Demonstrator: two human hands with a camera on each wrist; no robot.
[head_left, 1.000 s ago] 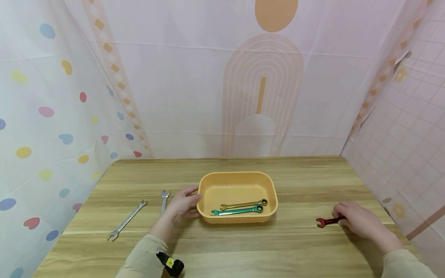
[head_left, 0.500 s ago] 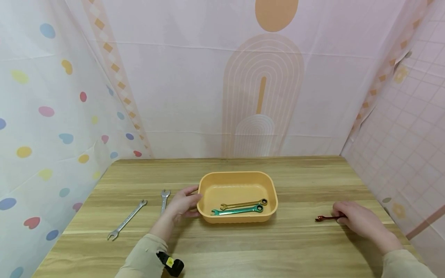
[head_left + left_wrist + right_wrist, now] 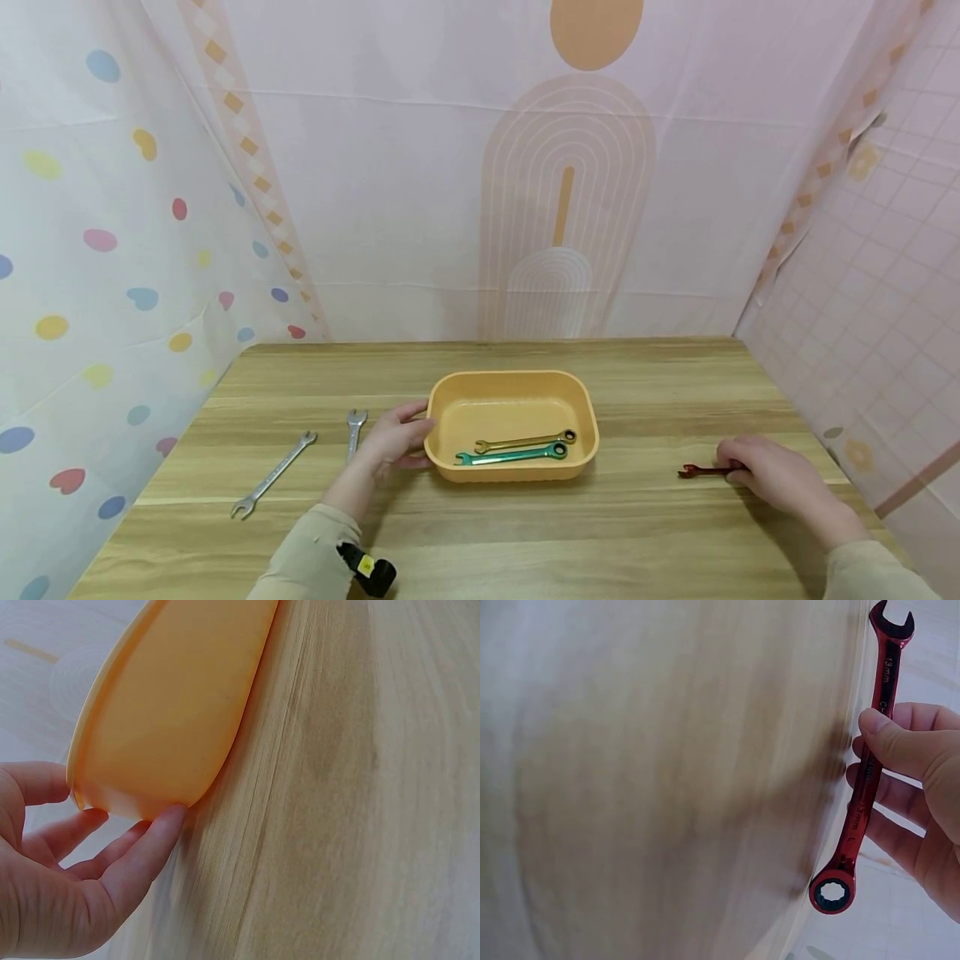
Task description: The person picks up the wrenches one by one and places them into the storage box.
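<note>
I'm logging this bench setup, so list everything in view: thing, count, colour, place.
tray: 1, orange, middle of the table.
gold wrench: 1, gold, inside the tray, behind the green one.
green wrench: 1, green, inside the tray, nearest its front wall.
silver wrenches: 2, silver, on the table left of the tray; the second lies partly behind the left hand.
red wrench: 1, red, right side of the table, held.
table: 1, light wood grain.
backdrop sheets: pink and patterned, behind and to both sides.
left hand: rests against the tray's left end.
right hand: pinches the red wrench between thumb and fingers.
</note>
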